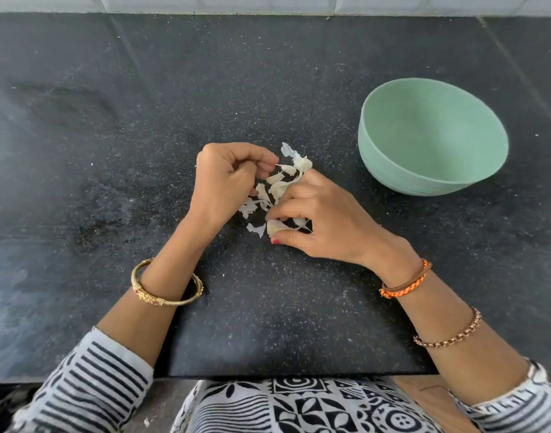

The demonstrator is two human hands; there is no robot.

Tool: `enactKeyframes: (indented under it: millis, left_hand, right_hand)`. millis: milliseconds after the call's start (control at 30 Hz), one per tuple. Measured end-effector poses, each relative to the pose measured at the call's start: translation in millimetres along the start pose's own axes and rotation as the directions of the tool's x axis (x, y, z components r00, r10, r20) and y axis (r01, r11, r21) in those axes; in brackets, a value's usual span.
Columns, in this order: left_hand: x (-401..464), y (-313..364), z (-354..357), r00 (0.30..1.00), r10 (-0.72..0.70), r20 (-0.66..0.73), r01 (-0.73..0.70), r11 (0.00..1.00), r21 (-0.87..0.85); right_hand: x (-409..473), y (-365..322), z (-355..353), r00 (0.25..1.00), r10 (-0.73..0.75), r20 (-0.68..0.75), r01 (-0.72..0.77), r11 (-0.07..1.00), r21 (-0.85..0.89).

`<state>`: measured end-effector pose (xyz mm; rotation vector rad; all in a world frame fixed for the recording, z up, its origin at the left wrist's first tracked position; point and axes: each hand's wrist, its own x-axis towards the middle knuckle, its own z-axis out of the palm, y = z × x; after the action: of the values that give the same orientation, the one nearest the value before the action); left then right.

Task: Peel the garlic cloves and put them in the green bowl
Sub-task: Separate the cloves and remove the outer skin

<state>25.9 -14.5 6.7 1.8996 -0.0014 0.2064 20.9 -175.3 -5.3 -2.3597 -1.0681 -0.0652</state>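
- Pinching a garlic clove (275,228) between thumb and fingers, the right hand (324,220) steadies it for peeling.
- Left hand (227,179) is curled beside the loose skins (274,189); whether it holds anything, I cannot tell.
- Green bowl (430,170) stands on the table (111,120) beyond the right hand; no cloves visible inside.

The left hand (227,179) curls over, so its fingertips are hidden beside the pile of garlic skins (275,189). The right hand (318,220) covers part of that pile and most of the garlic clove (275,228). The green bowl (430,157) leans away, so its near inside wall cannot be seen.
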Motion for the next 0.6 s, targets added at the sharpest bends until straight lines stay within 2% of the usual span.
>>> enactKeyframes:
  millis: [133,267,333,433,600]
  left_hand:
    - [0,1,0,0.999,0.001,-0.054,-0.003,0.999,-0.042]
    - [-1,2,0,0.998,-0.024,-0.052,0.019,0.996,-0.084]
    - [-1,4,0,0.998,-0.044,-0.047,0.039,0.994,-0.103]
    - [-2,10,-1,0.998,-0.057,0.023,0.06,0.985,-0.163]
    - [-5,15,-1,0.977,-0.056,0.205,0.126,0.93,-0.346]
  right_hand:
    - [0,0,-2,0.996,0.081,-0.025,-0.078,0.992,0.096]
    - [3,-1,-6,0.962,0.201,-0.183,-0.154,0.957,0.245]
    - [3,-1,-6,0.922,0.31,-0.232,-0.203,0.897,0.393]
    - [3,-2,-7,0.873,0.433,-0.225,-0.213,0.754,0.621]
    - [4,-5,-8,0.82,0.533,-0.209,-0.184,0.591,0.785]
